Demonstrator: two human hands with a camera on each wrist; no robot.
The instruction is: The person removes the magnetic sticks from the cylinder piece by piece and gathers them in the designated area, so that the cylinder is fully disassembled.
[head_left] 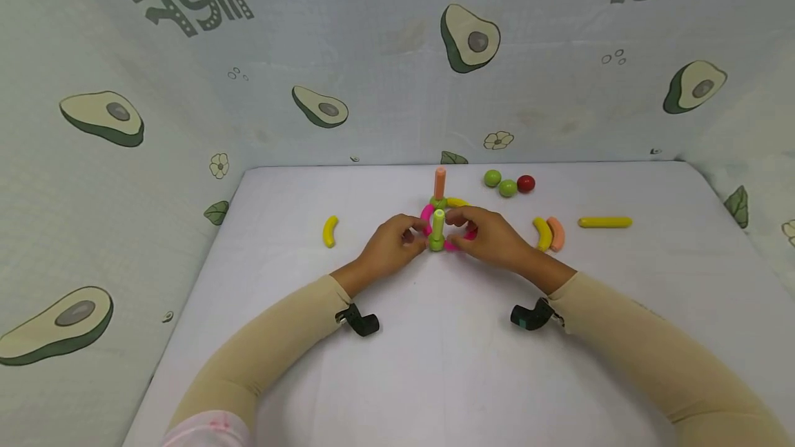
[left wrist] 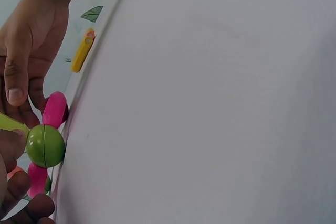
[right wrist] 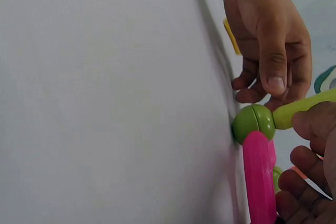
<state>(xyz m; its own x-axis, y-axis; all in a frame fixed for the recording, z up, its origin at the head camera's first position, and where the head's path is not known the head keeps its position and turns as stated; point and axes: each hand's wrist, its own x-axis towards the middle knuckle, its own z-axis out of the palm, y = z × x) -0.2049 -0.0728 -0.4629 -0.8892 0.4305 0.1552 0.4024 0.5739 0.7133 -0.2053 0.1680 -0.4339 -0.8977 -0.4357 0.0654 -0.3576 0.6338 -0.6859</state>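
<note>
In the head view, a small construction of plastic pieces stands between both hands. A lime rod (head_left: 438,223) rises from a green ball (head_left: 437,243) at its front; a coral rod (head_left: 439,183) stands behind. Pink curved pieces (left wrist: 54,109) join the front ball at its sides. My left hand (head_left: 393,245) is just left of that ball, its fingers loosely bent and gripping nothing visible. On the other side is my right hand (head_left: 487,234), fingers spread around the right pink piece (right wrist: 258,177), which they partly hide. Whether its fingertips touch the pink piece is unclear.
A yellow curved piece (head_left: 330,232) lies to the left. Rightward are yellow (head_left: 543,234) and coral (head_left: 556,234) curved pieces and a yellow rod (head_left: 605,223). Green balls (head_left: 493,178) and a red ball (head_left: 526,183) sit near the back edge, before a patterned cloth wall (head_left: 397,54).
</note>
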